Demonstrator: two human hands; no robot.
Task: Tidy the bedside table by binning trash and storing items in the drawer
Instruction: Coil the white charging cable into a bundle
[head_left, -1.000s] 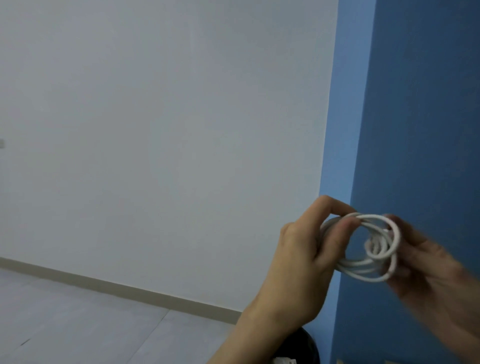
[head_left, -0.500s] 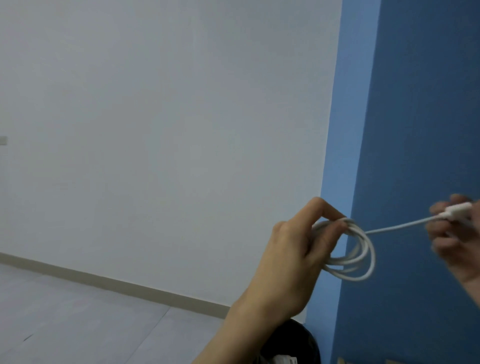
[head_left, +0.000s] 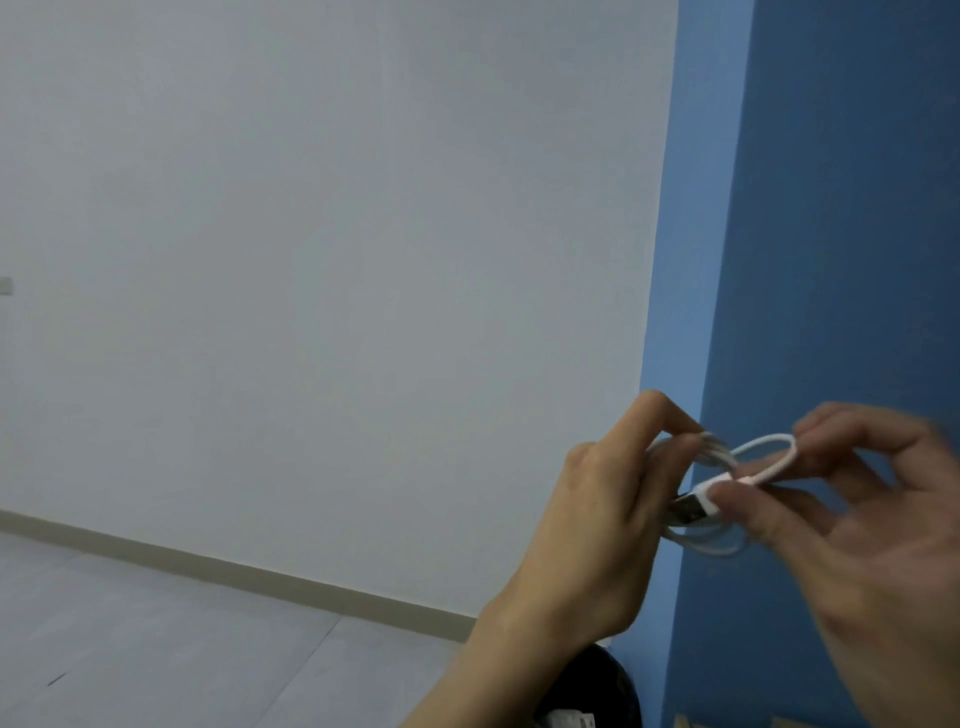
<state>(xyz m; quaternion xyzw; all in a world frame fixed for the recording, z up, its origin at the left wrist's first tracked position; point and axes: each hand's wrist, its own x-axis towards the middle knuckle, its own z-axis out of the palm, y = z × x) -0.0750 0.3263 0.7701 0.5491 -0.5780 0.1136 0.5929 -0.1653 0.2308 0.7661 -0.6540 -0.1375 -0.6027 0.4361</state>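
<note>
- Head view: a person holds a white cable (head_left: 719, 546), wound into a loose coil, up in the air with both hands. Behind it is the corner where a white wall (head_left: 322, 249) meets a blue wall (head_left: 841, 197).
- The left hand (head_left: 597, 525) grips the coil. Its fingers (head_left: 657, 413) are curled, the forefinger arches over the top of the loops, and the thumb presses against them from beneath.
- The right hand (head_left: 862, 545) is blurred. It pinches the free end of the cable, with the thumb lying on the white housing just behind the metal USB plug (head_left: 688, 512). A fingertip touches the far side of a small loop, and the other fingers are loosely spread.
- The plug points left toward the left palm and lies across the coil, between its upper and lower strands.
- The cable is held well above the floor, between the two hands.
- A round black bin (head_left: 597, 686) stands on the grey floor (head_left: 156, 639) at the bottom edge, under the left forearm. Something white shows inside it, too small to identify.
- A pale baseboard (head_left: 208, 564) runs along the foot of the white wall, and a small plate (head_left: 5, 286) sits on that wall at the left edge.
</note>
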